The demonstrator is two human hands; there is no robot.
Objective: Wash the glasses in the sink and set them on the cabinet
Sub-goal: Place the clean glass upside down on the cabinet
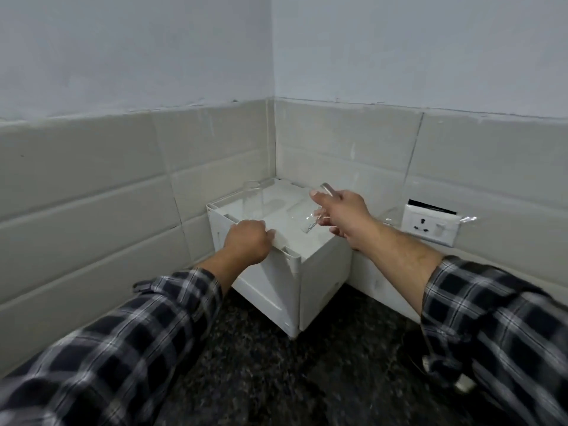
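We take this for the setting-down step: our right hand (341,213) grips a tilted glass (308,223) just above the white cabinet (310,272) on the counter (276,370), our left hand (246,242) curls over its front rim, and next we must lower it level beside the standing glass (252,201).

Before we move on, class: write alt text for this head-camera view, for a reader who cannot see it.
A person's right hand holds a clear glass tilted over a small white cabinet in a tiled corner. The left hand grips its top edge; a second glass stands upright on it.
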